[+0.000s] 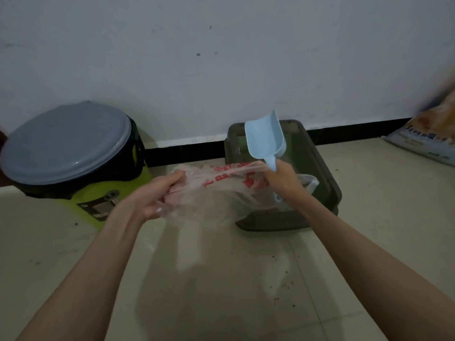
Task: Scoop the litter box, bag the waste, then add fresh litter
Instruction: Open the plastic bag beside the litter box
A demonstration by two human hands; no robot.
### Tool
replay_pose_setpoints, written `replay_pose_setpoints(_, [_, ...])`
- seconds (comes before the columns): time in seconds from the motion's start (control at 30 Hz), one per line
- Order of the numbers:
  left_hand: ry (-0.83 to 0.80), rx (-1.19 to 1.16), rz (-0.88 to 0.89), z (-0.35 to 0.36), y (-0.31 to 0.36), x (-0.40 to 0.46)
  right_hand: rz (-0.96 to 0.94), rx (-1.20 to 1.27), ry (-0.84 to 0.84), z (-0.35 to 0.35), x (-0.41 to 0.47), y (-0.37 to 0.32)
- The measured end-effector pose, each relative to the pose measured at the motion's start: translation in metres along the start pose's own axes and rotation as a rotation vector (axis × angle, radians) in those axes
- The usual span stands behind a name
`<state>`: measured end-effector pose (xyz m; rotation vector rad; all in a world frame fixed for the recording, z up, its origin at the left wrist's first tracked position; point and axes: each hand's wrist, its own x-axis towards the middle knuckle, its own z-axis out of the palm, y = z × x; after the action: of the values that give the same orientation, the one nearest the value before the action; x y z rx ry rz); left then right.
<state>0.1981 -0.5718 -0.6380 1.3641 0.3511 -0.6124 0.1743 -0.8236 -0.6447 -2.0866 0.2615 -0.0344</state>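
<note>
A thin clear plastic bag (216, 190) with red print is stretched between my two hands above the floor. My left hand (157, 195) grips its left edge. My right hand (283, 179) grips the handle of a light blue scoop (266, 139), which points up, and it also pinches the bag's right edge. Behind the bag and my right hand sits the dark grey litter box (322, 173) against the wall; its inside is mostly hidden by the bag.
A lime-green bin (73, 148) with a grey lid stands at the left by the wall. A printed litter sack (430, 134) leans at the far right. Dark crumbs are scattered over the pale floor tiles (278, 279) in front of the box.
</note>
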Motion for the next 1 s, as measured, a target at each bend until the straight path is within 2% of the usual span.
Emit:
replay_pose_setpoints(0.1, [-0.236,0.46,-0.083,-0.018,0.003,-0.005,0.046,0.088,0.003,-0.004,0.006,0.005])
replay_pose_setpoints(0.17, [-0.325,0.531,-0.103,-0.03,0.003,-0.008,0.106,0.134,-0.012,-0.006,0.009,0.008])
replay_pose_setpoints(0.23, [-0.41,0.368,-0.046,-0.04,0.0,-0.008,0.185,0.231,-0.053,-0.009,0.01,0.008])
replay_pose_setpoints(0.33, [-0.357,-0.072,0.107,-0.044,-0.008,-0.004,0.264,0.315,-0.153,-0.009,0.01,0.008])
replay_pose_setpoints(0.47, [-0.413,-0.665,0.066,-0.042,-0.013,0.001,0.243,0.333,-0.264,-0.005,0.007,0.004])
replay_pose_setpoints(0.5, [-0.364,-0.711,0.102,-0.044,-0.013,0.002,0.236,0.348,-0.272,-0.004,0.006,0.003])
replay_pose_setpoints(0.57, [-0.188,-0.662,0.231,-0.049,-0.013,0.002,0.17,0.287,-0.28,-0.004,0.007,0.0])
replay_pose_setpoints(0.7, [-0.202,-0.936,0.292,-0.048,-0.008,0.0,-0.046,-0.057,-0.324,0.006,0.008,-0.007])
replay_pose_setpoints(0.77, [-0.221,-0.937,0.31,-0.052,-0.006,0.002,-0.067,-0.125,-0.335,0.01,0.01,-0.006])
replay_pose_setpoints(0.87, [-0.163,-0.65,0.3,-0.051,-0.01,0.002,-0.061,-0.254,-0.214,0.013,0.016,0.005])
replay_pose_setpoints(0.9, [-0.147,-0.619,0.285,-0.053,-0.012,0.004,-0.046,-0.268,-0.147,0.012,0.018,0.008])
replay_pose_setpoints(1.0, [-0.111,-0.661,0.185,-0.059,-0.018,0.011,0.124,-0.019,0.026,0.01,0.023,0.008])
